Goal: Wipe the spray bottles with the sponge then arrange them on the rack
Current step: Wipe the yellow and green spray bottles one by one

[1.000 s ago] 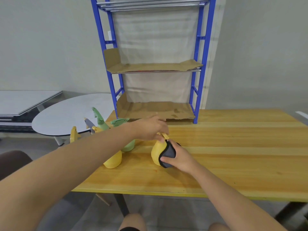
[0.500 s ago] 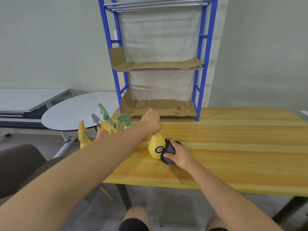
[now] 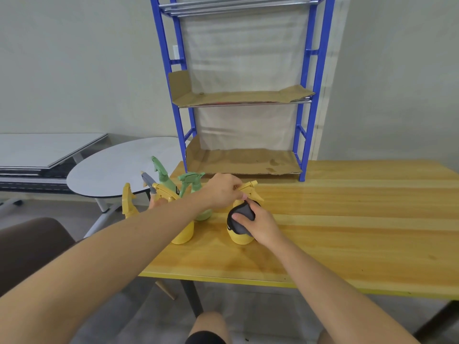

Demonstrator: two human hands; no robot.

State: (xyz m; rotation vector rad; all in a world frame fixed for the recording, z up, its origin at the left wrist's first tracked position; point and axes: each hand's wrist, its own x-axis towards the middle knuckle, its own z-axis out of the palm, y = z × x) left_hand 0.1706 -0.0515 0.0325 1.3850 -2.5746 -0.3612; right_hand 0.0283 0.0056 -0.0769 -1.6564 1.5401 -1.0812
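**A yellow spray bottle is steadied at its head and a sponge is held against its side.**

The yellow spray bottle [image 3: 239,239] is seen upright on the wooden table [image 3: 347,219], near its left end and in front of the blue rack [image 3: 311,120]. Its trigger head is gripped from above by the left hand [image 3: 222,191], the fingers curled over the nozzle; how far the thumb wraps beneath cannot be made out. The dark grey sponge [image 3: 242,216] is clasped in the right hand [image 3: 262,223] and pressed flat to the bottle's upper body, just under the left hand, with the fingertips spread over its face. Just to the left, a second yellow bottle [image 3: 184,235] and a green bottle [image 3: 191,181] are partly hidden by the left forearm. The rack's lower shelves are lined with cardboard [image 3: 243,161].
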